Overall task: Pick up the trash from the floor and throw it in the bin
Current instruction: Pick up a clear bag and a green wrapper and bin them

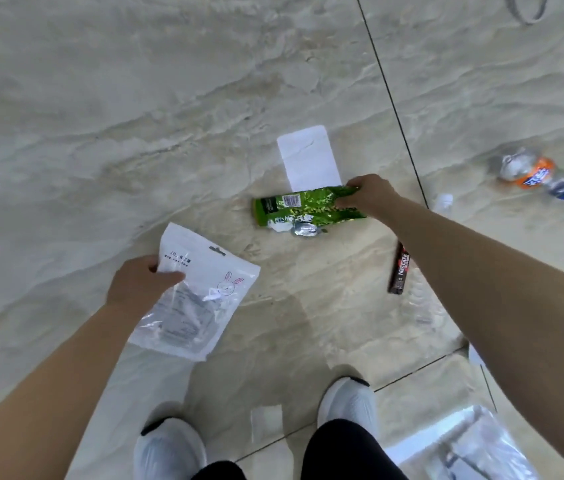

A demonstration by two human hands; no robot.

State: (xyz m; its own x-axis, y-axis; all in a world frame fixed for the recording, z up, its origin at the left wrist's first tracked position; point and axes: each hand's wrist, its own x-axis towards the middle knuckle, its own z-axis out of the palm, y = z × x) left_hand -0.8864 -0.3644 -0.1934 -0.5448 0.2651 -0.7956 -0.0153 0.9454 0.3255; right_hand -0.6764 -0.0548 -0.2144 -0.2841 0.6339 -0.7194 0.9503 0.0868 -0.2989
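left hand [136, 284]: clamped on a white rabbit pouch [194, 292]
right hand [367, 195]: gripping the green wrapper [303, 206]
floor [135, 116]: orange-label bottle [535, 175] off right

- The floor [117, 116] to the left and far side is left bare, and free passage is given there.
- The middle is crowded by a green wrapper [294, 211], a white card [308, 161] just beyond it, and a coffee stick [399, 270] to the right.
- Room on the right is narrowed by a bottle [535, 174] and clear plastic [464, 441] beside the shoes [348, 403].
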